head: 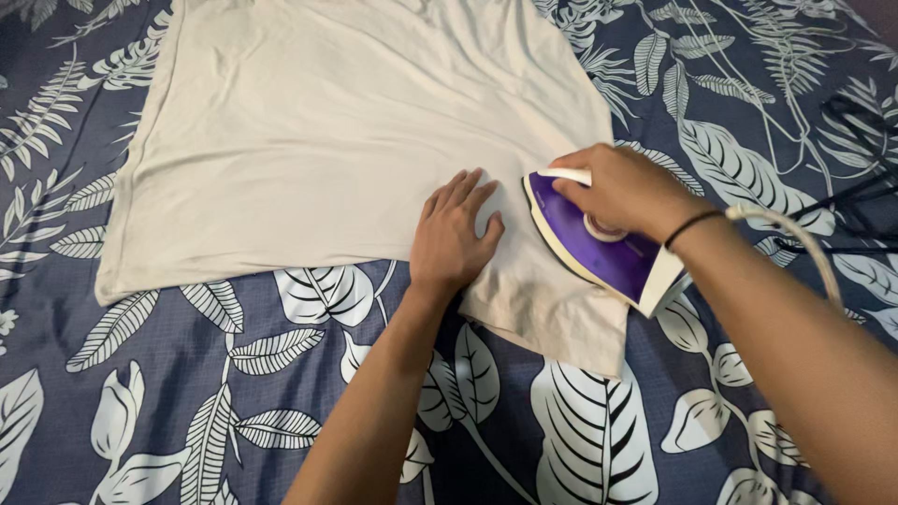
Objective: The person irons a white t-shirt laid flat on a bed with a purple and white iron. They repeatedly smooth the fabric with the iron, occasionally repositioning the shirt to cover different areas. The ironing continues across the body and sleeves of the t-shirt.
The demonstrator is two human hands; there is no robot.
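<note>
A cream-coloured garment point(337, 131) lies spread flat on a dark blue sheet with white leaf print point(234, 374). My left hand point(454, 234) rests flat on the garment near its lower right part, fingers together and pointing away from me. Just right of it, my right hand point(622, 192) grips the handle of a purple and white iron point(599, 245), which sits on the garment's lower right corner. A thin black band is around my right wrist.
A white cord point(804, 243) runs from the iron's back along my right forearm. Dark cables point(856, 201) lie on the sheet at the right edge. The leaf-print sheet extends all around the garment.
</note>
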